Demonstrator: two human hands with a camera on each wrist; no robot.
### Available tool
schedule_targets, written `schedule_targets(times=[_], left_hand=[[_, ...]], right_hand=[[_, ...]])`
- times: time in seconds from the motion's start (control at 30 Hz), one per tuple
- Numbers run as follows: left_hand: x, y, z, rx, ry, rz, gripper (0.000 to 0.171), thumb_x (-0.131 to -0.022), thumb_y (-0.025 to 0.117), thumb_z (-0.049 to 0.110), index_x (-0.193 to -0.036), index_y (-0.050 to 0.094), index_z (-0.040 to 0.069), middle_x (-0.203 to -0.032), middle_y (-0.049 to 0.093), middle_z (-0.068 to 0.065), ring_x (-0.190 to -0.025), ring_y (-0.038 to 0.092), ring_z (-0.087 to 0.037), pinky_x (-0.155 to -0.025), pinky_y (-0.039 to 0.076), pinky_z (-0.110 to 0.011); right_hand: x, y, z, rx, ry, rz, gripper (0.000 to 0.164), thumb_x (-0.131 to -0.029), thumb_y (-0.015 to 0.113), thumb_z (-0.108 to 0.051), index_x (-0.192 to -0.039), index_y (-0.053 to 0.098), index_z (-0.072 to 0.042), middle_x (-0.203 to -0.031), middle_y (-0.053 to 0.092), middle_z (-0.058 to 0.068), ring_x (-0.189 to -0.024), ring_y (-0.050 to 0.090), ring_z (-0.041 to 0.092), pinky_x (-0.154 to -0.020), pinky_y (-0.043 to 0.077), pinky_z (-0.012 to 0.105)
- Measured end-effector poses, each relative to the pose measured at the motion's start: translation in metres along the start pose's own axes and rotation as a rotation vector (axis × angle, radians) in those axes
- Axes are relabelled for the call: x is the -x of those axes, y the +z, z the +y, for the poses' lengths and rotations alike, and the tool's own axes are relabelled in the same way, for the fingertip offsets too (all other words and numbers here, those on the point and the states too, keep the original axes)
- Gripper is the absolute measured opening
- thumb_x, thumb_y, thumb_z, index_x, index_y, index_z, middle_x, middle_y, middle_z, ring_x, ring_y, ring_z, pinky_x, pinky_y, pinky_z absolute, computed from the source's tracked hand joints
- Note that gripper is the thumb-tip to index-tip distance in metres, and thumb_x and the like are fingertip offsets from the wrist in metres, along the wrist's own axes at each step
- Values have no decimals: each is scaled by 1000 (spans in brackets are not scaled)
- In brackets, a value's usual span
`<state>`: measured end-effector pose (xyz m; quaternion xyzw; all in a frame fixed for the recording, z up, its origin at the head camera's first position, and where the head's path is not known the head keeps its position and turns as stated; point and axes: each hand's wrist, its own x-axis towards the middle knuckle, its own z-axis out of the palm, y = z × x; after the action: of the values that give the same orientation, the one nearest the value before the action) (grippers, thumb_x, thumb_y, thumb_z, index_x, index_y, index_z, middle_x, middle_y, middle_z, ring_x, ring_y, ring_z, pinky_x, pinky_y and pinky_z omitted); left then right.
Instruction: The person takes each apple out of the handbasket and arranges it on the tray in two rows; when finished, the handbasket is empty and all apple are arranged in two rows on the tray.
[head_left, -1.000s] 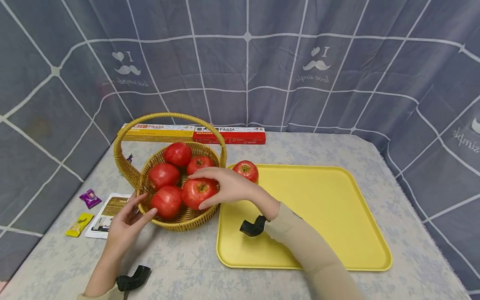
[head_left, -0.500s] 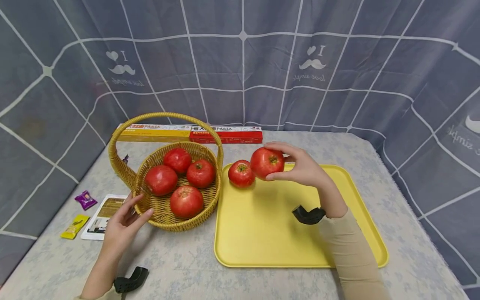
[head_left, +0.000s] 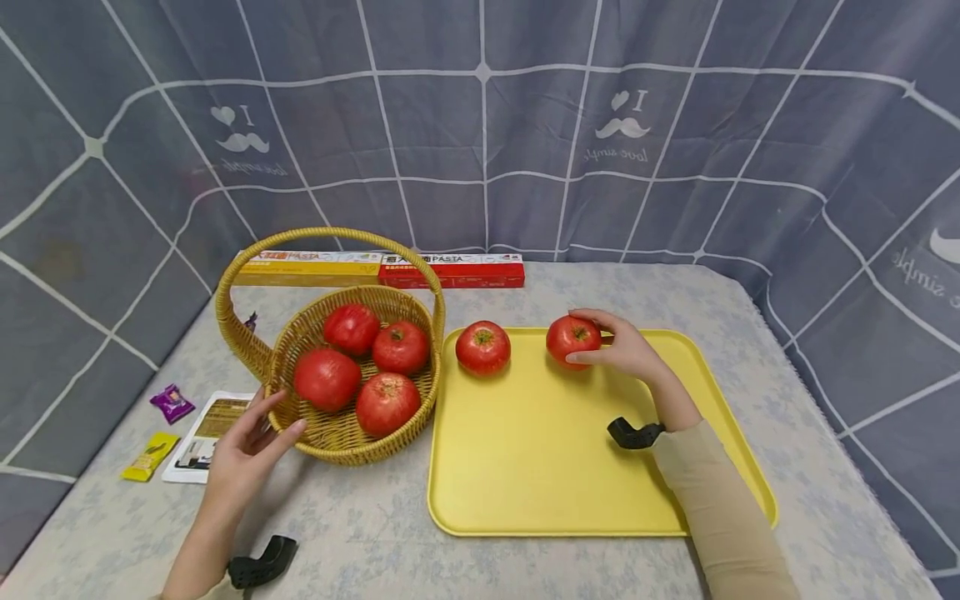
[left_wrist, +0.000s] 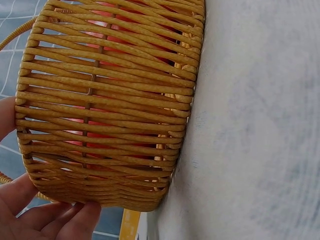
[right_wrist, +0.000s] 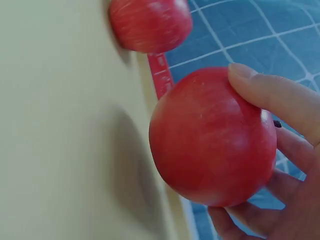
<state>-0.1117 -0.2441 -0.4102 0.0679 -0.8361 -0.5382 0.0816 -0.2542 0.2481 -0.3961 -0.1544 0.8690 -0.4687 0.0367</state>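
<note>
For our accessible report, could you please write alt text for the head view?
A person's right hand holds a red fruit over a yellow tray, beside another fruit lying on it. The left hand touches a wicker basket holding four more fruits.

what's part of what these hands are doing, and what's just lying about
Seemingly in use:
basket, touched by the left hand
four apples in the basket
yellow tray
apple on the tray
apple in the right hand

Probably lying about:
yellow pasta box
red pasta box
purple packet
yellow packet
white packet
</note>
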Motion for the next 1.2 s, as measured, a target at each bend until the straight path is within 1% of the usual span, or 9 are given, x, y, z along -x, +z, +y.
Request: schedule_targets(times=[0.17,0.3,0.53,0.67,0.77,0.87,1.0,1.1,1.2], left_hand=[[0,1,-1,-4,-5,-10,59,-89,66,21,-140,42,2,-155,16,-11,-135,28,-32,-86,36,-2],[0,0,-1,-7,-2,-18,60,-89,66,20,-141,41,2,-155,15,-11,-135,28,-33,-86,36,-2],[1,0,-1,-23,0,-16,60,-90,66,24,-140,41,3,-155,14,-12,-135,29,-34,-85,36,-1],[0,0,-1,-11,2,-19,60,-90,66,21,-141,40,1,-155,14,-12,-135,28,-35,-85,36,-1],[-1,-1,-1,-10,0,-17,60,-89,66,20,-140,40,1,-155,14,-12,-135,28,-35,-84,36,-1],[-1,-1,0,-9,-1,-13,60,-89,66,20,-140,40,0,-155,15,-12,-134,29,-36,-84,36,-1],[-1,-1,0,-5,5,-13,60,-89,66,19,-140,41,0,-154,15,-13,-134,29,-36,-84,36,-1],[0,-1,1,-2,16,-12,59,-89,66,19,-139,41,-1,-154,15,-14,-134,29,-37,-84,36,-1],[0,0,1,-1,18,-8,59,-89,66,19,-139,42,-1,-154,16,-14,-134,29,-36,-84,36,-2]], right_hand=[[-2,4,11,7,30,8,73,-71,84,-27,-135,51,-10,-137,46,9,-116,46,30,-95,43,48],[1,5,7,-9,71,2,72,-73,82,-22,-136,49,-9,-137,46,13,-119,44,33,-98,40,51],[1,6,12,-36,64,-8,69,-79,77,-21,-139,44,-9,-138,43,17,-122,43,36,-97,42,50],[1,6,6,-50,74,-33,69,-83,73,-15,-142,38,-4,-142,36,22,-126,39,40,-101,38,52],[3,8,-3,-14,64,-20,69,-85,70,-13,-143,34,0,-145,32,24,-130,33,42,-105,31,55],[4,15,-12,13,-7,83,65,-86,70,-15,-141,37,-2,-146,33,20,-132,31,39,-107,27,54],[6,36,-33,-116,-169,233,52,-87,68,-9,-134,47,-3,-137,45,17,-121,46,34,-102,36,50],[7,59,-57,-236,-285,191,44,-86,66,-1,-128,50,2,-128,51,20,-113,52,34,-96,43,50],[4,81,-81,-275,-358,58,41,-87,65,-1,-125,51,3,-123,54,23,-111,53,35,-94,45,49]])
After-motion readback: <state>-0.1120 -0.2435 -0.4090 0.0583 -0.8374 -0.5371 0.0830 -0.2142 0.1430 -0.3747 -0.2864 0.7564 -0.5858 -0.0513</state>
